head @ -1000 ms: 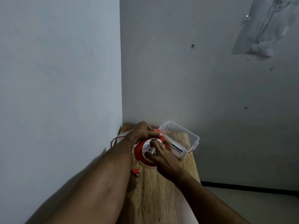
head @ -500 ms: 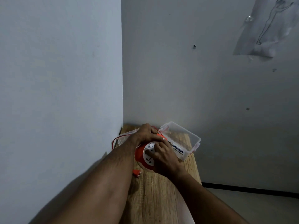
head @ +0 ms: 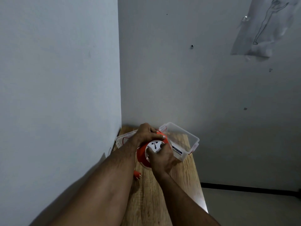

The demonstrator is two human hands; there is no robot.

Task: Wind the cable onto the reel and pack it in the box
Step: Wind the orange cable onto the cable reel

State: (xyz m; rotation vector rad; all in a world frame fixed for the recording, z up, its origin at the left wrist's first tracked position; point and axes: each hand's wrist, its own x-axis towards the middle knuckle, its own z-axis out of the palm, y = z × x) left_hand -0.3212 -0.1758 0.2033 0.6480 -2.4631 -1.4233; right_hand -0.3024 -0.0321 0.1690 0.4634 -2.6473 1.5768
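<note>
Reel [head: 142, 154] sits between your two hands above the wooden worktop [head: 156, 193], just in front of the clear plastic box [head: 184, 141]. Since half a second ago it has turned a little — its white socket face [head: 154, 146] now shows more fully, and your right hand [head: 162, 158] has slipped lower, fingers curled around the face's near edge. Your left hand [head: 146, 133] keeps its clamp over the top of the orange rim, fingers wrapped across it. The plug [head: 136, 175] has stayed on the worktop beside your left forearm, unmoved.

The worktop is a narrow light-wood plank pushed into a corner where two pale grey walls meet; a dark skirting line runs along the floor to your right. A sheet with a line drawing [head: 263, 28] hangs high on the right-hand wall.

A thin red cable [head: 123, 139] loops against the left wall of the box, behind your left wrist — where it runs from there you cannot tell, because your forearm covers it. Your hands hide much of the reel's rim, so how much cable is wound on cannot be seen.
</note>
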